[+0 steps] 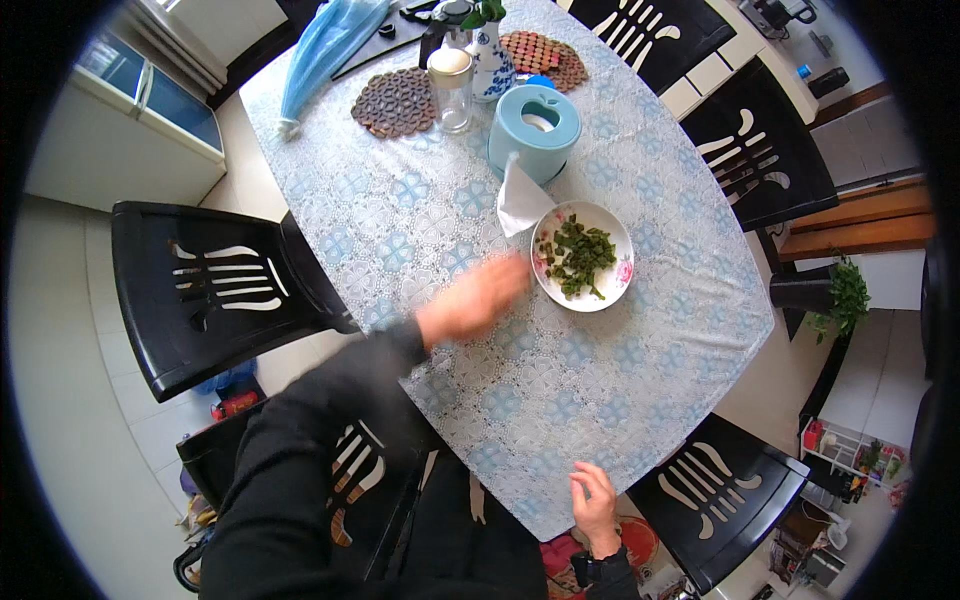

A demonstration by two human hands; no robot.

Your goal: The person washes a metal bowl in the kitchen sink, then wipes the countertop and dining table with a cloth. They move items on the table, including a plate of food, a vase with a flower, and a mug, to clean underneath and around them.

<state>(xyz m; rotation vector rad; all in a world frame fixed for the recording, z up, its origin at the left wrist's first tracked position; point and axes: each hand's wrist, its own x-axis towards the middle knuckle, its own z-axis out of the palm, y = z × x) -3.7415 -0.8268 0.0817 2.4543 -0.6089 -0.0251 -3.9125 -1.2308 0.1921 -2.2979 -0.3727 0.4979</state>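
Observation:
A white plate with pink flower decoration stands on the table and holds chopped green vegetable pieces. Just left of its rim is my left hand, blurred by motion; its fingers and anything in them cannot be made out. A white paper tissue hangs out beside the round blue tissue holder and reaches the plate's upper left rim. At the table's near edge, my right hand is raised with loosely bent fingers and nothing in it. A dark band circles that wrist.
On the patterned tablecloth stand a lidded glass jar and a blue-and-white vase. Wooden trivets and a blue mesh cover lie near the far end. Black chairs surround the table.

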